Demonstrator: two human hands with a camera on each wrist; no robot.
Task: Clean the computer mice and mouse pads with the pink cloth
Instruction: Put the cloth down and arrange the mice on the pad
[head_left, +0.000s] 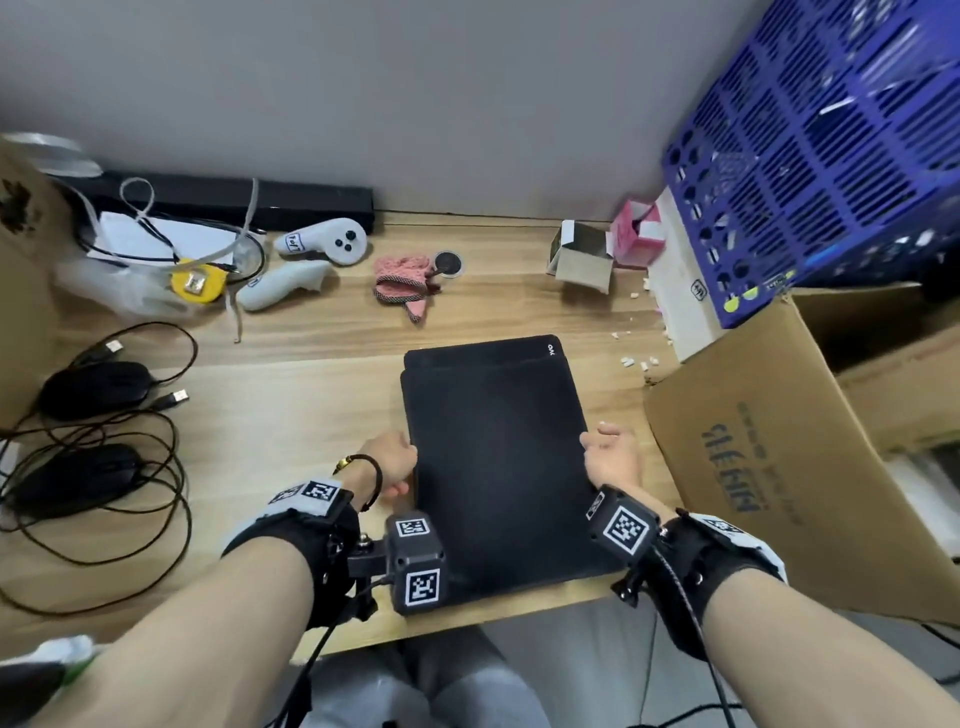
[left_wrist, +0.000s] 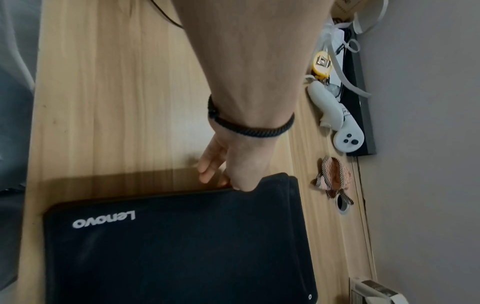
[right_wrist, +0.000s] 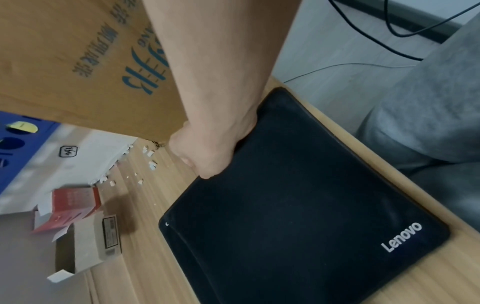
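Observation:
Two black mouse pads lie stacked in the middle of the desk; the top pad (head_left: 498, 457) (left_wrist: 182, 246) (right_wrist: 298, 205) bears a Lenovo logo, and the lower pad (head_left: 483, 349) peeks out at the far edge. My left hand (head_left: 395, 462) (left_wrist: 228, 174) pinches the top pad's left edge, thumb on top. My right hand (head_left: 608, 452) (right_wrist: 207, 152) grips its right edge with curled fingers. The crumpled pink cloth (head_left: 402, 283) (left_wrist: 335, 176) lies behind the pads, untouched. Two black wired mice (head_left: 96, 387) (head_left: 78, 478) sit at the far left among tangled cables.
A large cardboard box (head_left: 779, 467) stands close to my right hand, with a blue crate (head_left: 831, 156) behind it. Two white controllers (head_left: 322, 241), a yellow tape measure (head_left: 197, 280), a small open box (head_left: 582, 257) and white crumbs (head_left: 634, 361) lie towards the back.

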